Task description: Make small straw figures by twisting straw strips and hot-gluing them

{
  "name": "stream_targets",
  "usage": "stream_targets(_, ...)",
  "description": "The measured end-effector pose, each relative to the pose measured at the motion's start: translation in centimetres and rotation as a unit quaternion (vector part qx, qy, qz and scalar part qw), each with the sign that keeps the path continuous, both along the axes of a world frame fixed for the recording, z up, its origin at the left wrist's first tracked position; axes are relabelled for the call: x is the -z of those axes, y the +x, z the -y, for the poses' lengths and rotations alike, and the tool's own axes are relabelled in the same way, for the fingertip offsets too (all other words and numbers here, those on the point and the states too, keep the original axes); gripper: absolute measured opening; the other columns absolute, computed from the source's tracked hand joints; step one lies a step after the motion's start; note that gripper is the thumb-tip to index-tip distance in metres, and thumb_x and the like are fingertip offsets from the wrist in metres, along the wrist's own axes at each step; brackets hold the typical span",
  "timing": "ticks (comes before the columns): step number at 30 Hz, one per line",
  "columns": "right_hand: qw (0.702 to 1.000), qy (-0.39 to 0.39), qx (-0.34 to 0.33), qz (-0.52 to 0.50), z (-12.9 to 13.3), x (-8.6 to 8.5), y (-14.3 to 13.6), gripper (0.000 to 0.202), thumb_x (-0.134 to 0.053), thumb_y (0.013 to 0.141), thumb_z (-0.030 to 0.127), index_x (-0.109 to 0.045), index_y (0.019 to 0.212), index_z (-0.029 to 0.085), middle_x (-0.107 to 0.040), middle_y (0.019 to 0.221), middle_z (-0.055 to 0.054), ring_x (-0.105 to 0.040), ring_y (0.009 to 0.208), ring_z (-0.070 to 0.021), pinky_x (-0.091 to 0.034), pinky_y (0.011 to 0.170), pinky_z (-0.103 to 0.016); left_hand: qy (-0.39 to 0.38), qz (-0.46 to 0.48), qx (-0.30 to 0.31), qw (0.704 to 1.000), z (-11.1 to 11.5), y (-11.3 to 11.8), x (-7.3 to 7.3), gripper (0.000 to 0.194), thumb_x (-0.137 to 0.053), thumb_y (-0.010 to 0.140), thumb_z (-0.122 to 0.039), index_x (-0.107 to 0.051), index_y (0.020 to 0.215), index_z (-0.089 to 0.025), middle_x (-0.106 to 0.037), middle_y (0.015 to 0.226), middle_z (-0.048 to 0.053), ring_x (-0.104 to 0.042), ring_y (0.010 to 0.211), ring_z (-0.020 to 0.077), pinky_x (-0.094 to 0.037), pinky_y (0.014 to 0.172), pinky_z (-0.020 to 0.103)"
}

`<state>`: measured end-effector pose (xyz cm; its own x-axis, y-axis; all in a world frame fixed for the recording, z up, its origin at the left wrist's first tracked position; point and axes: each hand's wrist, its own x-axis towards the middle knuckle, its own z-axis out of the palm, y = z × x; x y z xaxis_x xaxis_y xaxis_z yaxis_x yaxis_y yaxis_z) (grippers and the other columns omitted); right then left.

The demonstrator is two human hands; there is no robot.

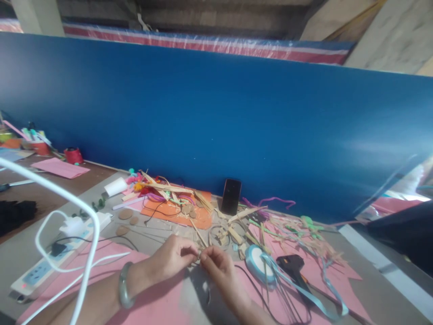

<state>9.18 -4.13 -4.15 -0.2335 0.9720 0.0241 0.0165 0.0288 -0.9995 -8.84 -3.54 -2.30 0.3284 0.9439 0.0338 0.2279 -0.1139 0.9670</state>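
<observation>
Hands (199, 256) pinching something small above smooth pink paper (152, 298)

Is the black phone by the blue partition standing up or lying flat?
Standing up, tilted back: the black rectangular phone shows its face, its top edge against the blue partition.

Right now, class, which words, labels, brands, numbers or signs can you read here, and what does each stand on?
None can be read for certain.
Power strip: any markings are too blurred.
Phone: dark front, nothing legible.
Ribbon spool: no readable label.
Glue gun: any lettering is too small or blurred.
</observation>
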Motion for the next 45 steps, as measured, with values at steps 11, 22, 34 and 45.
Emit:
stream_targets(11, 0.983, -0.120, -0.042, -0.134, 0.1, 0.0, 0.1, 0.035, -0.078, 0.074, 0.045, -0.060, 0.067, 0.016, -0.057, 0.059, 0.001, -0.047, 0.052, -0.0097, -0.033, 0.052, -0.022, -0.134, 0.183, 0.062, 0.972, -0.8, 0.5, 2.2, 0.028, -0.079, 0.071, -0.036, -0.065, 0.077, -0.013, -0.066, 0.055, 0.001, -0.062, 0.048, 0.0128, -0.049, 0.049, 0.023)
stream_targets(22, 0.979, -0.153, -0.030, -0.129, 0.0, -0.3, 0.3, 0.028, -0.081, 0.068, 0.036, -0.062, 0.063, 0.016, -0.050, 0.057, 0.003, -0.039, 0.054, -0.0092, -0.027, 0.053, -0.022, -0.094, 0.222, 0.045, 0.970, -0.6, 0.6, 2.3, 0.032, -0.079, 0.073, -0.036, -0.067, 0.092, -0.012, -0.068, 0.063, 0.003, -0.063, 0.051, 0.0137, -0.052, 0.053, 0.026)
stream_targets(34, 0.980, -0.157, -0.036, -0.119, 0.0, 0.0, 0.2, 0.031, -0.079, 0.069, 0.040, -0.062, 0.061, 0.015, -0.050, 0.053, 0.002, -0.037, 0.051, -0.0081, -0.025, 0.051, -0.022, 0.097, 0.087, 0.017, 0.991, -0.1, 0.0, 1.9, 0.020, -0.067, 0.085, -0.034, -0.074, 0.084, -0.016, -0.071, 0.073, 0.006, -0.063, 0.063, 0.0162, -0.049, 0.062, 0.026)
stream_targets(45, 1.000, 0.005, 0.015, 0.012, 0.3, -0.1, -0.2, 0.033, -0.079, 0.069, 0.047, -0.071, 0.071, 0.015, -0.064, 0.064, -0.003, -0.053, 0.059, -0.0131, -0.041, 0.055, -0.024, 0.051, 0.032, -0.009, 0.998, 0.4, 0.2, 0.5, 0.015, -0.062, 0.085, -0.030, -0.063, 0.081, -0.015, -0.061, 0.065, -0.002, -0.051, 0.054, 0.0096, -0.038, 0.053, 0.020)
